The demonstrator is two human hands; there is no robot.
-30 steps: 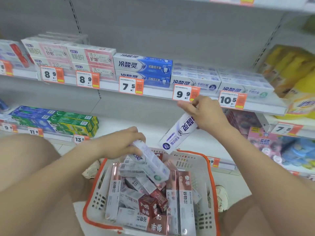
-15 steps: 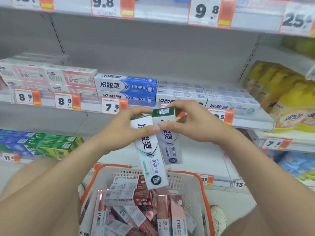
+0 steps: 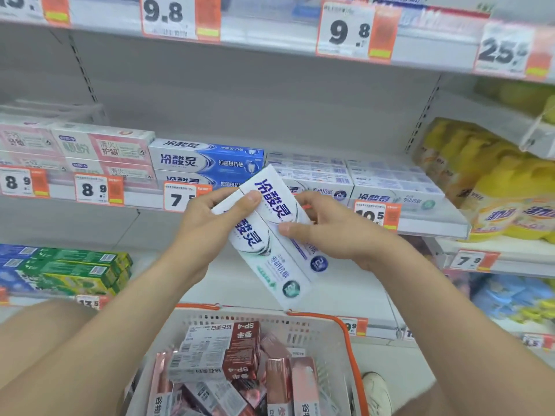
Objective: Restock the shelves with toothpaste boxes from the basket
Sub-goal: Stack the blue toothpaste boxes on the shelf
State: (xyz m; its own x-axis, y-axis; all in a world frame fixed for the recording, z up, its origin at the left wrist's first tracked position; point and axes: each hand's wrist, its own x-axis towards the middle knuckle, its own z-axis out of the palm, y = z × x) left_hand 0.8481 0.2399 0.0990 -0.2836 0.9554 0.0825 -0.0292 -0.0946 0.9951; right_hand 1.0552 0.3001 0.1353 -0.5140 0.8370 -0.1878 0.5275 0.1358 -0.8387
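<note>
Since 0.5 s ago: both boxes tipped from upright to slanted, faces now up. White plastic basket w/ orange rim (image 3: 350, 340) below, full. Left hand (image 3: 207, 232) clamps green-marked white toothpaste carton (image 3: 271, 267); right hand (image 3: 333, 235) clamps blue-marked white carton (image 3: 280, 202), side by side, touching. Prob. light, stiff card, crushable; grip long edges. Grey metal shelf (image 3: 432, 226) beyond.

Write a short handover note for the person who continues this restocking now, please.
Left hand: holds the white toothpaste box with green print.
Right hand: holds the white toothpaste box with purple print.
Both boxes are side by side above the white plastic basket with orange rim.
Done: matching rows already on the middle shelf.
Left: shelve both boxes, then the pink and red boxes in the basket.
</note>
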